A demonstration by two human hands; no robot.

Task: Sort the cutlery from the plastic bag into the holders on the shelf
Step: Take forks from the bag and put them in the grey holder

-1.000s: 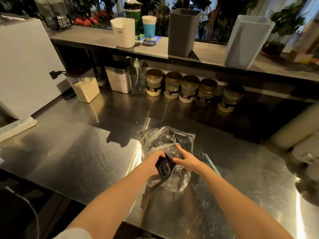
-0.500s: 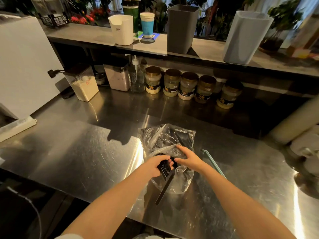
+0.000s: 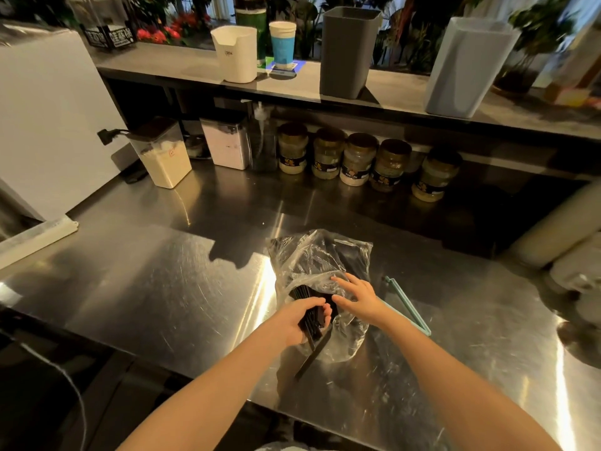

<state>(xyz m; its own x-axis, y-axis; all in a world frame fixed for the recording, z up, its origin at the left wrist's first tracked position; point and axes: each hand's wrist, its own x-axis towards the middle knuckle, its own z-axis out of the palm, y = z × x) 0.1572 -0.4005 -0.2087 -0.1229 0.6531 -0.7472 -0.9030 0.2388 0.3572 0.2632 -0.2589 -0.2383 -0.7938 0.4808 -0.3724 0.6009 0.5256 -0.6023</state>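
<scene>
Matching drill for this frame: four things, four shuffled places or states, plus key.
1. left hand
2. right hand
3. tall dark grey plastic holder
4. pale blue plastic clip

A. rests with fingers spread on the clear plastic bag
B. stands on the upper shelf
C. lies on the steel counter, right of the bag
D. grips black plastic cutlery

Pairs: 1-D, 2-A, 3-B, 4-C
</scene>
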